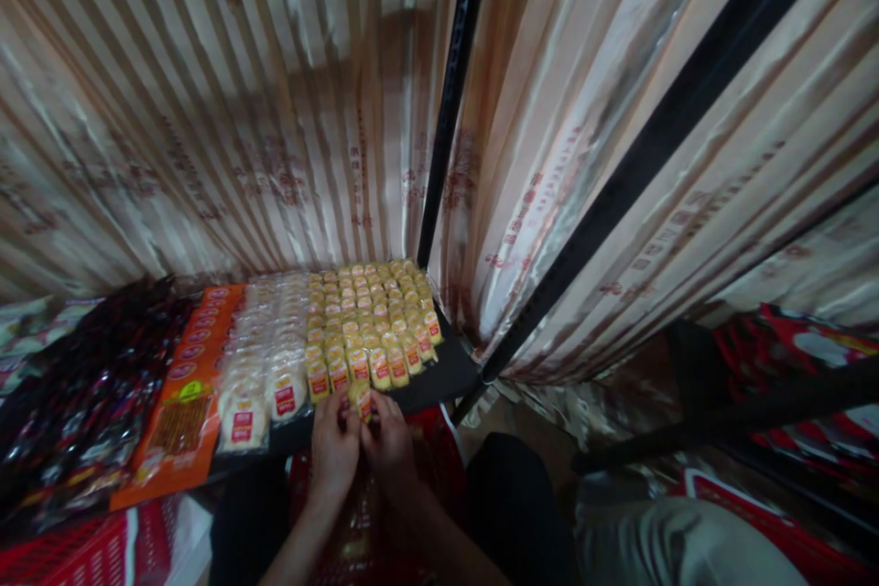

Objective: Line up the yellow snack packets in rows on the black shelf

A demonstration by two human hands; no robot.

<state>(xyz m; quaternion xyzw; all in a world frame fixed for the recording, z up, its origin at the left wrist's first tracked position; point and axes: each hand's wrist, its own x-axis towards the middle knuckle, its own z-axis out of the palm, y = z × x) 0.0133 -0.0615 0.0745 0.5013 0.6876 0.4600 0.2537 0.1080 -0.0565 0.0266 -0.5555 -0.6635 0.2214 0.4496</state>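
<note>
Black shelf (453, 368): the landmark, with a bare strip at its right end.
Red basket (439, 439): below the shelf's front edge, partly hidden by the forearms.
Yellow packets (377, 325): in close rows on the shelf, directly beyond the fingertips.
Left hand (335, 441): at the shelf's front edge, fingers curled to the packet's left side.
Right hand (391, 439): same edge, fingers on the packet's right side; neither hand clearly nearer.
Held packet (361, 403): pinched between both hands at the shelf's front edge, long axis pointing roughly toward the rows; whether it touches the shelf, I cannot tell.
</note>
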